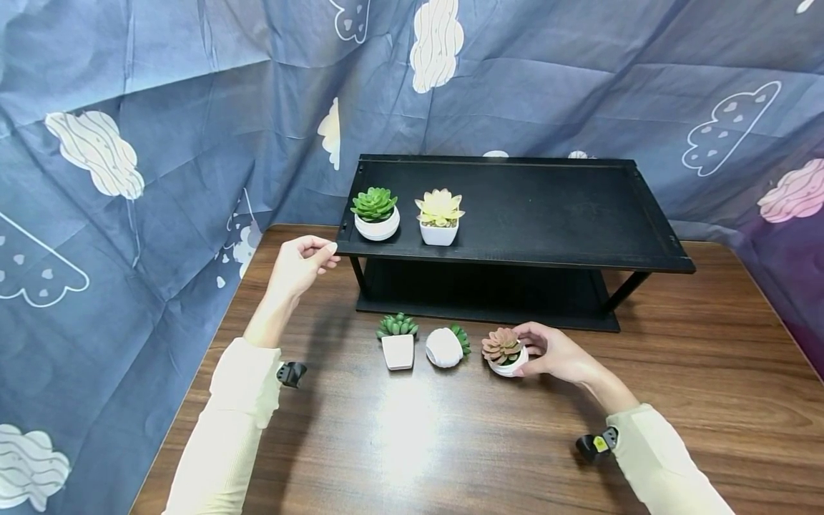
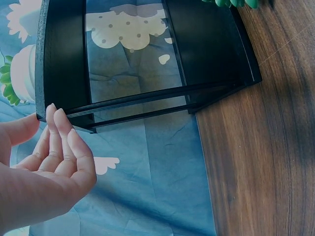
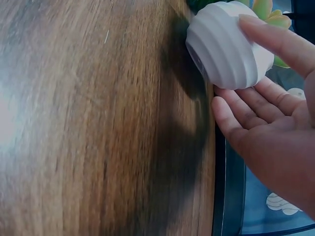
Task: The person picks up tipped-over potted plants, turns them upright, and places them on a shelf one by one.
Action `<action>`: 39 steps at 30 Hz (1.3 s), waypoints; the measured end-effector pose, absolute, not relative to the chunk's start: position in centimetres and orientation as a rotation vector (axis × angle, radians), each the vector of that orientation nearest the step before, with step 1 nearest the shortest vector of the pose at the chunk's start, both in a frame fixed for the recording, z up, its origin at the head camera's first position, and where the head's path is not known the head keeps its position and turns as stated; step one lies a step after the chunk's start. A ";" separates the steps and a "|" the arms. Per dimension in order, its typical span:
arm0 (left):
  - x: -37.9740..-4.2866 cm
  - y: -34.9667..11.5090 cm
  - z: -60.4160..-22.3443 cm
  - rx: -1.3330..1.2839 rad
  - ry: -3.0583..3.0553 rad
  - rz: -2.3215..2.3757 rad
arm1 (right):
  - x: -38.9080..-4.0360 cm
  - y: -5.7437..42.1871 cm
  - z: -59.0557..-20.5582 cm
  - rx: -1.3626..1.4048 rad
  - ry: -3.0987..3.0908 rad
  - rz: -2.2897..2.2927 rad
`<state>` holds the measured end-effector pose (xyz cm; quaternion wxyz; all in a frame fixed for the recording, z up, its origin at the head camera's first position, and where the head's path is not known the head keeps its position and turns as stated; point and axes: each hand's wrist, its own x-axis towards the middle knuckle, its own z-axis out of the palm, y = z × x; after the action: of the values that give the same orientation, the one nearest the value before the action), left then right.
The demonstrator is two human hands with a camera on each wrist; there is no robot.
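My right hand (image 1: 558, 353) grips a white ribbed pot holding a reddish-brown succulent (image 1: 501, 345), its thumb on one side and fingers on the other. In the right wrist view that white pot (image 3: 224, 44) is tilted, just above or at the wooden surface; contact is unclear. With thumb above and fingertips below, my left hand (image 1: 301, 262) pinches the front left corner of a black two-tier shelf (image 1: 547, 207). On its top stand a green succulent in a round white pot (image 1: 376, 227) and a yellow succulent in a square white pot (image 1: 439, 234).
Before the shelf, a green succulent in a tapered white pot (image 1: 398, 352) and another in a round white pot (image 1: 444, 348) lie on their sides on the wooden table (image 1: 489, 443). Blue cloud-patterned cloth (image 1: 193, 136) hangs behind and at the left.
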<state>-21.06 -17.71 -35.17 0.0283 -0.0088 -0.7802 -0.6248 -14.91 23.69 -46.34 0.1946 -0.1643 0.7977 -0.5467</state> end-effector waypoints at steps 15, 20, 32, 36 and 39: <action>-21.0 -17.7 -35.1 -0.027 -2.402 -1.930 | -14.7 24.9 -46.9 -0.466 2.114 -1.616; -21.0 -17.7 -35.2 -0.028 -2.404 -1.929 | -14.8 25.4 -47.3 -0.509 2.045 -1.664; -21.0 -17.7 -35.1 -0.028 -2.401 -1.925 | -15.0 25.6 -47.7 -0.491 1.942 -1.703; -21.0 -17.6 -35.1 -0.026 -2.405 -1.919 | -14.9 25.4 -47.8 -0.467 2.004 -1.654; -21.0 -17.6 -35.1 -0.024 -2.406 -1.917 | -14.9 25.3 -47.8 -0.453 2.041 -1.627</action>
<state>-20.99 -17.62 -35.09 0.0325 -0.0077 -0.7818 -0.6227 -14.92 25.33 -47.77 0.2439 -0.1657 0.7471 -0.5958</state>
